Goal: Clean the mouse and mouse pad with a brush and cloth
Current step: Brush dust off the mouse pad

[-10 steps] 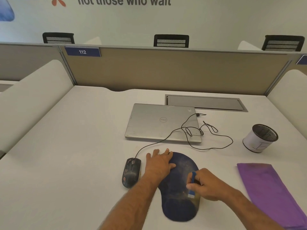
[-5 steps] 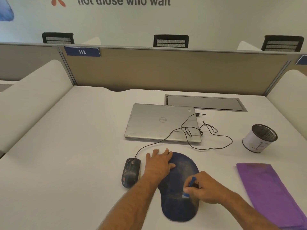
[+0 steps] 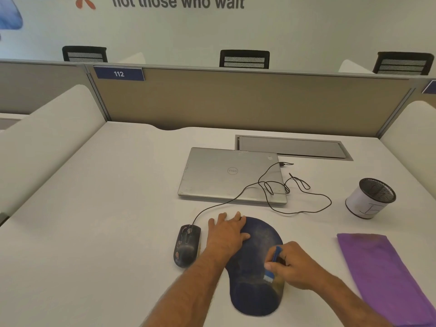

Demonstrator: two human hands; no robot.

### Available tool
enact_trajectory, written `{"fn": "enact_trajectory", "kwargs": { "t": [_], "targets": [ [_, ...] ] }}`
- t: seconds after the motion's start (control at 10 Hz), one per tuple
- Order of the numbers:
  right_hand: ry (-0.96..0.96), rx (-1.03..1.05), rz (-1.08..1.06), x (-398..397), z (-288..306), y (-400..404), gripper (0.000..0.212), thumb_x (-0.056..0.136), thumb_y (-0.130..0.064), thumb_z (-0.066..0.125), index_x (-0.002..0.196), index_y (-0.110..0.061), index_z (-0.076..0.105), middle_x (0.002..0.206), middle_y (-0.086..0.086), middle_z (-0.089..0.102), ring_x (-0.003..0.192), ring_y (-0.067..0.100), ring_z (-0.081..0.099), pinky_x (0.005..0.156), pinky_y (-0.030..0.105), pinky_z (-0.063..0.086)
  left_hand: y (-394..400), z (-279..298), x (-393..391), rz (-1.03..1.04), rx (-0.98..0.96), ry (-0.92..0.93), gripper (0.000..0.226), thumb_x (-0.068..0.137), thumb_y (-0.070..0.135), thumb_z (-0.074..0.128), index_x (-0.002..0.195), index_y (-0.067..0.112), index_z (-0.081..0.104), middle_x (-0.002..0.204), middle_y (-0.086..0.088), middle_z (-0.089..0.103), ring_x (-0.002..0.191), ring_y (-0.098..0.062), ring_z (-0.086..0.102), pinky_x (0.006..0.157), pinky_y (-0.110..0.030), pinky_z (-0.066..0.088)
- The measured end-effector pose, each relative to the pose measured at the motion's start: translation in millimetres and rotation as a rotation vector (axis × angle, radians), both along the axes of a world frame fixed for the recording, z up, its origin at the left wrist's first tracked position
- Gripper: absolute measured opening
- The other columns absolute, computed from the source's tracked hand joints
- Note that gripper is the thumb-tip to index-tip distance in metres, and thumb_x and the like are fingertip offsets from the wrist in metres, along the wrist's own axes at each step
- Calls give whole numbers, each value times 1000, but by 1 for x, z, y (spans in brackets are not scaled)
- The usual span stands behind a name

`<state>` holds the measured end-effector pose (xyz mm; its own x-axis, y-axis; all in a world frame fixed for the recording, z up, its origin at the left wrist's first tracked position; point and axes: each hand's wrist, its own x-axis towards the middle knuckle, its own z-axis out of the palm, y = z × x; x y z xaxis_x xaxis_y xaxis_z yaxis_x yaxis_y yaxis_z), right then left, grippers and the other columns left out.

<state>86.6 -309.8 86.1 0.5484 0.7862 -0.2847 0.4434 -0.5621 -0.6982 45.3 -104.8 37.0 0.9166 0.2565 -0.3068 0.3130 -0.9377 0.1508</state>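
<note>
Step in hand, brushing: pad (image 3: 256, 267) on desk (image 3: 106, 232) is pressed flat by open left hand (image 3: 226, 234), brush (image 3: 272, 265) pinched in right hand (image 3: 295, 267); mouse (image 3: 187, 245) and cloth (image 3: 387, 277) judged next.

A white worktop (image 3: 99, 208) fills an open-plan office booth, closed at the back by a tan partition (image 3: 236, 100) with a grey top rail. A blue tag (image 3: 118, 73) on the partition reads "112". Rounded white side panels (image 3: 47, 138) flank the booth at left and right. A grey cable hatch (image 3: 292, 147) is set flush into the worktop near the partition. Beyond the partition rise the black mesh backs of three chairs (image 3: 244, 59), against a pale wall (image 3: 306, 24) bearing the dark lettering "not those who wait", an orange mark and part of a blue graphic. Light is soft and even.
</note>
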Motion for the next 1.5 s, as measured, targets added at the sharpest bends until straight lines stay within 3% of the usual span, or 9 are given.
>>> {"fn": "enact_trajectory", "kwargs": {
  "t": [0.2, 0.5, 0.6, 0.7, 0.8, 0.9, 1.1, 1.3, 1.5],
  "targets": [
    [-29, -2, 35, -7, -7, -6, 12, 87, -28, 63, 79, -30, 72, 69, -15, 67, 70, 3, 61, 61, 14, 46, 0, -2, 0, 1, 1, -1, 59, 105, 53, 35, 158, 33, 18, 166, 8, 18, 150, -30, 15, 117, -56, 19],
    [-3, 43, -98, -12, -18, -23, 13, 87, -26, 65, 78, -30, 73, 71, -9, 69, 73, 8, 63, 62, 13, 48, 1, -1, 0, 8, -20, -6, 59, 105, 53, 35, 158, 33, 18, 166, 8, 18, 151, -29, 14, 117, -56, 17],
    [32, 34, -147, -9, -20, -30, 15, 85, -20, 65, 72, -22, 72, 66, 2, 66, 63, 14, 61, 59, 18, 49, 0, -1, -1, 11, -22, -7, 59, 105, 53, 35, 158, 33, 18, 166, 8, 19, 151, -29, 14, 117, -56, 17],
    [9, 106, -217, -9, -19, -31, 14, 85, -18, 66, 74, -21, 72, 65, 0, 67, 61, 12, 61, 57, 17, 49, 1, -2, 0, 11, -26, -9, 59, 105, 53, 35, 158, 33, 18, 166, 8, 18, 151, -29, 14, 117, -56, 17],
    [-18, 77, -173, -16, -22, -30, 13, 84, -19, 66, 73, -22, 73, 63, -3, 67, 58, 7, 59, 56, 16, 46, 0, -1, -1, 14, -33, -6, 59, 105, 53, 35, 158, 34, 18, 166, 9, 17, 151, -29, 13, 118, -57, 15],
    [20, 27, -122, -15, -24, -35, 15, 82, -18, 64, 68, -15, 71, 62, 8, 63, 54, 9, 56, 55, 20, 45, -1, -1, -1, 18, -34, -4, 59, 105, 53, 35, 158, 34, 18, 166, 10, 17, 151, -29, 12, 118, -57, 15],
    [-19, 150, -204, -15, -20, -41, 12, 84, -17, 67, 75, -22, 73, 65, -5, 68, 60, 11, 60, 54, 15, 45, 0, -2, 0, 19, -31, -10, 59, 105, 53, 35, 158, 34, 18, 166, 10, 17, 151, -29, 13, 118, -57, 15],
    [42, 7, -91, -16, -16, -45, 16, 84, -18, 64, 71, -23, 71, 57, -6, 60, 56, 12, 57, 56, 19, 45, 0, -2, 0, 21, -37, -11, 59, 105, 52, 36, 158, 33, 18, 166, 9, 18, 151, -29, 13, 119, -57, 15],
    [-86, 205, -171, -13, -12, -28, 11, 86, -24, 67, 79, -31, 72, 72, -15, 69, 69, 9, 65, 61, 12, 48, 0, -2, 0, 20, -34, -11, 59, 105, 52, 36, 158, 33, 18, 166, 8, 18, 151, -29, 13, 119, -57, 15]
  ]
}}
